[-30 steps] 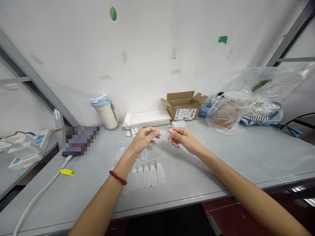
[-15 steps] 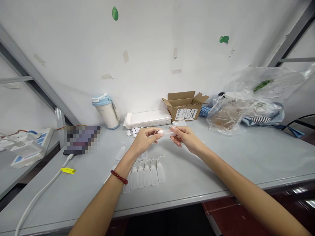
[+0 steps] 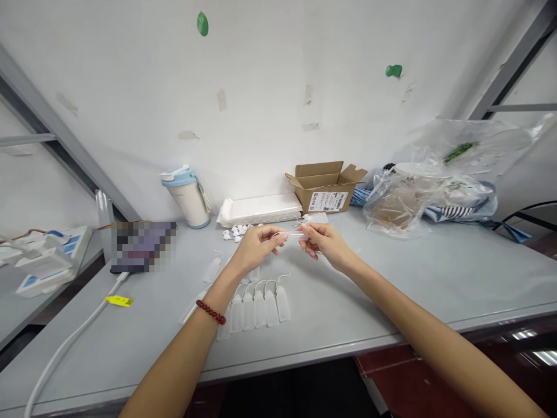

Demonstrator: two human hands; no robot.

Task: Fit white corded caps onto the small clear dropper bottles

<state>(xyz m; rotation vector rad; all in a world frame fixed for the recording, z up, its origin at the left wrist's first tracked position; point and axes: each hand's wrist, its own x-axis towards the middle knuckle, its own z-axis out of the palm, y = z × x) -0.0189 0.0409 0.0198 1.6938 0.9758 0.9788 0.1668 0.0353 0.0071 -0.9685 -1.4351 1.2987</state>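
A slim clear plastic piece [image 3: 296,235] spans the gap between my two hands above the table. My left hand [image 3: 260,244] pinches its left end between thumb and fingers. At the other end, my right hand [image 3: 321,238] has thumb and fingertips closed on it. Its exact kind cannot be made out. Below my hands lies a row of flat translucent plastic pieces [image 3: 260,309], each with a thin curved white strand at its top. Another translucent piece [image 3: 212,270] lies left of my left forearm, which hides part of the row. Small white caps [image 3: 235,233] are heaped behind my left hand.
At the back stand a blue-lidded cup [image 3: 188,197], a stack of white packets [image 3: 261,209] and an open cardboard box [image 3: 327,191]. Clear plastic bags [image 3: 391,206] lie to the right. A pixelated device [image 3: 143,247] with a white cable [image 3: 72,339] is on the left.
The white end of the piece, visible at my left fingertips before, is now mostly covered by them. Both hands keep nearly the same place; the view has shifted slightly.
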